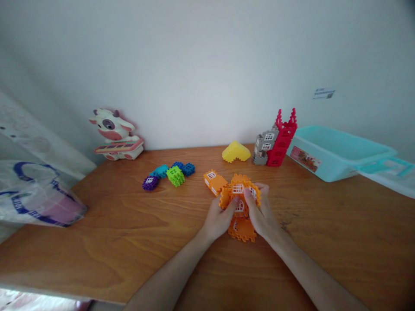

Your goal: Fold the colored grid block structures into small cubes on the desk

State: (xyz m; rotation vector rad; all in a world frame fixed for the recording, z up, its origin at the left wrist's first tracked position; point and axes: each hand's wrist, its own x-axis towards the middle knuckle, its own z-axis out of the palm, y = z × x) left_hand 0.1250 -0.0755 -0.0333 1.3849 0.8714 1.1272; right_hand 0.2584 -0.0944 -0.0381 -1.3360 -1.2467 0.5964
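Both hands grip a cluster of joined orange building panels (237,188) with white window frames and notched edges. My left hand (220,218) holds its left side, thumb pressed on the front near a window. On the right side, my right hand (259,207) wraps round it with the thumb on a panel's face. Below the cluster is another orange panel piece (243,230); whether it is joined to the held part I cannot tell. Just left of the hands, a longer orange block (214,181) with windows rests on the wooden table (136,242).
A grey and red castle-like build (279,140) stands by the wall, with a yellow angled piece (235,152) to its left. A turquoise bin (337,151) is at right. Green (175,176), blue and purple (150,183) blocks, a cow toy (113,134) and a plastic bag (42,194) are at left.
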